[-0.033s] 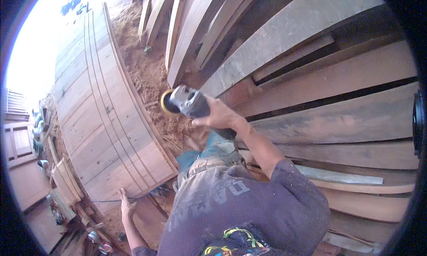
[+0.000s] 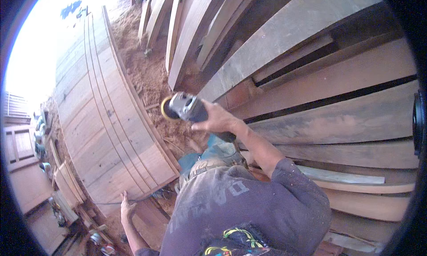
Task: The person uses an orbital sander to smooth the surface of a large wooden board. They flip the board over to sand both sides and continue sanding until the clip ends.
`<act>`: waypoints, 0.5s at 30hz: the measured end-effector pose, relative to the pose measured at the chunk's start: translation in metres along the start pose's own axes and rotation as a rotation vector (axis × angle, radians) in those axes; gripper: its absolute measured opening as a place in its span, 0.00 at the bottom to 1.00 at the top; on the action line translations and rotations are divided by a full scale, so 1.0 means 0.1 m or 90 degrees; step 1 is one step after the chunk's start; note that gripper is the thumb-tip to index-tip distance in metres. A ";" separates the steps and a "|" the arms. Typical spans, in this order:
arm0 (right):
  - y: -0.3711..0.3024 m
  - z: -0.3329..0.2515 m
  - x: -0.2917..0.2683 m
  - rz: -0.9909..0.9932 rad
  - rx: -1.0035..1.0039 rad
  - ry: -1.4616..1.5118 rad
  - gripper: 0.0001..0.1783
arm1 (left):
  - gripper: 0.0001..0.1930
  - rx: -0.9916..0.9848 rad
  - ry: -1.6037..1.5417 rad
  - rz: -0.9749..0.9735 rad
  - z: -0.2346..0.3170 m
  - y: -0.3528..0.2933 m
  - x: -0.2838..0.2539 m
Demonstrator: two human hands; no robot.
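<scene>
My right hand is wrapped round the body of an angle grinder, which has a silver head and a yellow-rimmed disc. The grinder is raised near the right side of a long wooden panel, apart from it. Narrow lengthwise lines run along this panel, and dark knots dot its boards. At the panel's near end, my left hand rests by the edge with its fingers stretched out. A dark cord passes beside those fingertips.
Large planks stack up along the right, with more boards leaning at the back. Sawdust covers the ground between panel and planks. Wood offcuts and tools lie to the left.
My right hand and the grinder have come slightly nearer to me. My left hand stays at the panel's near end.
</scene>
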State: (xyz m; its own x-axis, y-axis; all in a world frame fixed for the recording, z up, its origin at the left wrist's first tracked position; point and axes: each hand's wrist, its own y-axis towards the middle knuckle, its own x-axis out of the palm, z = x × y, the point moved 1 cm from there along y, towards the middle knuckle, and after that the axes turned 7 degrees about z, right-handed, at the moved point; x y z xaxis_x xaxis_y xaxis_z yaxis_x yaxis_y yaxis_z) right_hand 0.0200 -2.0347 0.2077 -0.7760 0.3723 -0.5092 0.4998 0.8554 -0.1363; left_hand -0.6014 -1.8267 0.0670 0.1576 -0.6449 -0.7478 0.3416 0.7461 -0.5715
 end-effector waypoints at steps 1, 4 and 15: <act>0.04 0.01 0.07 -0.036 0.024 -0.013 0.44 | 0.49 -0.018 -0.066 -0.001 -0.05 0.17 -0.19; 0.01 0.17 0.18 -0.094 0.059 -0.064 0.44 | 0.44 0.122 -0.311 0.150 1.40 0.48 -0.61; 0.12 0.38 0.39 -0.177 0.064 -0.041 0.36 | 0.46 0.826 -0.565 0.020 7.62 0.41 -0.38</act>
State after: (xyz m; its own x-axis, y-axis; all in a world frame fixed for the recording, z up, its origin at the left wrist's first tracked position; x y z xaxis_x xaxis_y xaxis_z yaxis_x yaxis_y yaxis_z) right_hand 0.0099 -2.0236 0.1541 -0.8636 0.1029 -0.4936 0.3100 0.8804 -0.3589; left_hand 0.1129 -1.8971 0.3296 0.4932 -0.8681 -0.0568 0.7856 0.4164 0.4578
